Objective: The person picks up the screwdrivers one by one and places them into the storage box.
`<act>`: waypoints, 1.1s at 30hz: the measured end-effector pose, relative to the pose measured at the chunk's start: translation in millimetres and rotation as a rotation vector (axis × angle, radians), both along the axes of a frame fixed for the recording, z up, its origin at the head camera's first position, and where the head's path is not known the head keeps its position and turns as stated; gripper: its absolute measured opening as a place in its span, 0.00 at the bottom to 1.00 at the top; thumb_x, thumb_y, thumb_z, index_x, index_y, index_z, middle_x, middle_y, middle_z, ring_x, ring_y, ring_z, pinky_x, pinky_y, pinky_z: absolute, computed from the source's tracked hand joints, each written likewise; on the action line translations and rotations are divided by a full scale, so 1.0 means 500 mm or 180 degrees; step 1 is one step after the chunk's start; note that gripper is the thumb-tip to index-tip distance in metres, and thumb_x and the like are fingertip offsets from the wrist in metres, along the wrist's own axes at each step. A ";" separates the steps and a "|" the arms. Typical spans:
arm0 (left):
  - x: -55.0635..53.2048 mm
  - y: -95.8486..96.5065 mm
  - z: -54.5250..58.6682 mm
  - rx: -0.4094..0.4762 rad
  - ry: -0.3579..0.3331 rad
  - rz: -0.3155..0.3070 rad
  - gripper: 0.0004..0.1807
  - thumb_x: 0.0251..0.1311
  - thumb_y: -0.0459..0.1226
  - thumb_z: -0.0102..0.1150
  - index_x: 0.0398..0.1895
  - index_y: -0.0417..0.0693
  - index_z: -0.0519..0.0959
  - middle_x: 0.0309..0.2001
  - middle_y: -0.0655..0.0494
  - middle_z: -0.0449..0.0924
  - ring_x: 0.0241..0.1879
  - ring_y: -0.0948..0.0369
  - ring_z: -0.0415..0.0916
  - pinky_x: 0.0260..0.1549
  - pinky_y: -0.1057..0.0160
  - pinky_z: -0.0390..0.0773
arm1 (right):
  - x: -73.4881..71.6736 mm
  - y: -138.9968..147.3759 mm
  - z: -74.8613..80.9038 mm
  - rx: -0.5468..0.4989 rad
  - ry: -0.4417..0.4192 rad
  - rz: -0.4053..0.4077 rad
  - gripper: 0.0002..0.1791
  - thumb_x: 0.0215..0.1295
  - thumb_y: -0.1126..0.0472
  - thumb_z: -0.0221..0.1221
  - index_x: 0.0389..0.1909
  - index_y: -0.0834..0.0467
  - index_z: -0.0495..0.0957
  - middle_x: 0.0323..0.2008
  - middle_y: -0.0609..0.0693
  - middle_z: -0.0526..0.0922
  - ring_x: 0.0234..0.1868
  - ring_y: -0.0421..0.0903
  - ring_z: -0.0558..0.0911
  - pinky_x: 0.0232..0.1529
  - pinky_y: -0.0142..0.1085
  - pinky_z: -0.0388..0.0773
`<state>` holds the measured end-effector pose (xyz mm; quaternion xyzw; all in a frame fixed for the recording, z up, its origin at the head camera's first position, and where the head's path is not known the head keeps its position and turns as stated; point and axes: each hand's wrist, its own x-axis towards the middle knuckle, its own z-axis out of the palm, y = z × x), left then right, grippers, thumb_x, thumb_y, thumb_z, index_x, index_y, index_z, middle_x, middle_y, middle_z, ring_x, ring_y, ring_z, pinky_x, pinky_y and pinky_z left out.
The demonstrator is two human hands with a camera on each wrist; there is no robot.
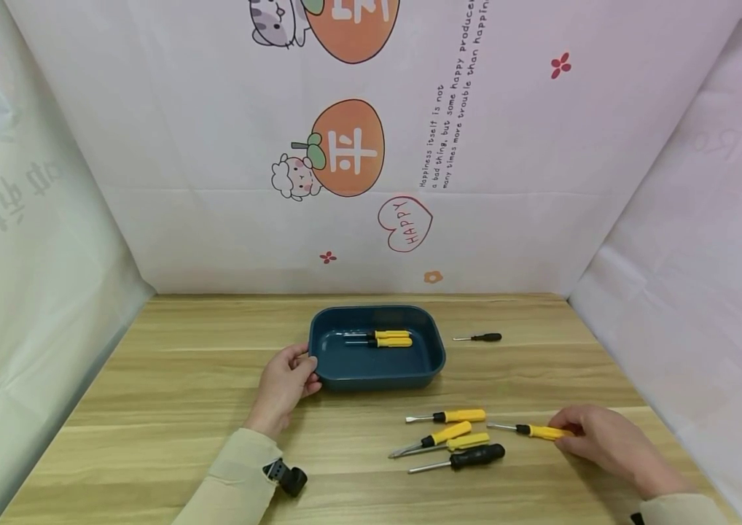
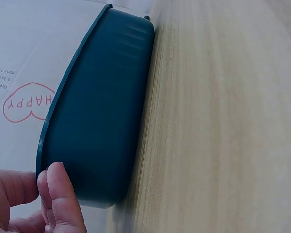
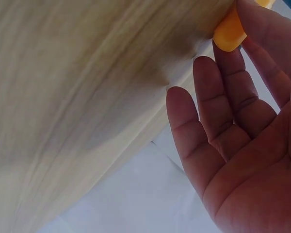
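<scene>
Screwdriver point(image 1: 535, 432) at right of tabletop point(image 1: 200, 408), handle end lightly pinched by right hand point(image 1: 603, 441); left hand point(image 1: 284, 383) pinches tray point(image 1: 377, 383) edge. Held so far back, it could swing or slip if lifted.

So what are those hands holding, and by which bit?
The right hand pinches a yellow-handled screwdriver near its handle's end; the left hand grips the dark blue tray by its left rim.

The right hand point(image 3: 250, 150) pinches an orange-yellow handle point(image 3: 230, 35) near the wood-grained table point(image 3: 63, 92).
</scene>
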<state>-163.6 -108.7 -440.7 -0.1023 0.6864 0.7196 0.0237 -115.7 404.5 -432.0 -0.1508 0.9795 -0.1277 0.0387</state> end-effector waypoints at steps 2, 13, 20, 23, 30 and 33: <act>-0.001 0.000 -0.001 0.0007 0.0005 -0.0004 0.25 0.75 0.33 0.56 0.73 0.39 0.70 0.42 0.48 0.73 0.35 0.59 0.78 0.34 0.68 0.87 | -0.001 0.000 0.000 0.0007 0.0003 -0.0004 0.08 0.59 0.54 0.74 0.36 0.39 0.85 0.28 0.30 0.77 0.28 0.28 0.69 0.30 0.30 0.70; 0.001 0.000 -0.001 0.0013 0.0019 0.0004 0.25 0.75 0.34 0.57 0.73 0.38 0.71 0.42 0.48 0.73 0.35 0.59 0.78 0.34 0.68 0.87 | -0.002 0.008 -0.004 -0.0079 0.0000 0.0072 0.07 0.60 0.53 0.74 0.37 0.40 0.86 0.28 0.30 0.78 0.28 0.27 0.69 0.29 0.30 0.70; 0.002 0.000 -0.001 0.0004 0.0017 -0.0006 0.26 0.75 0.34 0.57 0.73 0.38 0.70 0.43 0.48 0.73 0.35 0.59 0.77 0.34 0.68 0.87 | 0.000 0.006 0.000 -0.0120 -0.0004 0.0065 0.07 0.60 0.53 0.73 0.36 0.40 0.85 0.28 0.30 0.77 0.28 0.27 0.69 0.29 0.30 0.69; 0.002 0.000 -0.001 0.0004 0.0014 -0.0005 0.26 0.75 0.34 0.57 0.73 0.38 0.70 0.43 0.48 0.73 0.35 0.59 0.77 0.34 0.68 0.87 | 0.000 0.006 0.002 -0.0145 -0.0030 0.0066 0.07 0.60 0.53 0.73 0.36 0.40 0.85 0.28 0.30 0.78 0.29 0.27 0.70 0.29 0.30 0.69; 0.001 0.001 -0.002 0.0001 0.0017 -0.0003 0.26 0.75 0.34 0.57 0.73 0.38 0.70 0.43 0.48 0.73 0.35 0.59 0.78 0.34 0.68 0.87 | -0.001 0.010 0.003 -0.0174 -0.0071 0.0077 0.07 0.61 0.52 0.73 0.38 0.41 0.85 0.30 0.31 0.79 0.29 0.27 0.70 0.30 0.30 0.70; 0.001 0.000 -0.001 -0.0001 0.0015 -0.0003 0.26 0.75 0.34 0.57 0.73 0.38 0.70 0.43 0.47 0.73 0.35 0.59 0.78 0.34 0.68 0.87 | -0.001 0.011 0.003 -0.0193 -0.0044 0.0097 0.07 0.61 0.52 0.73 0.38 0.41 0.85 0.29 0.31 0.78 0.29 0.27 0.70 0.29 0.29 0.70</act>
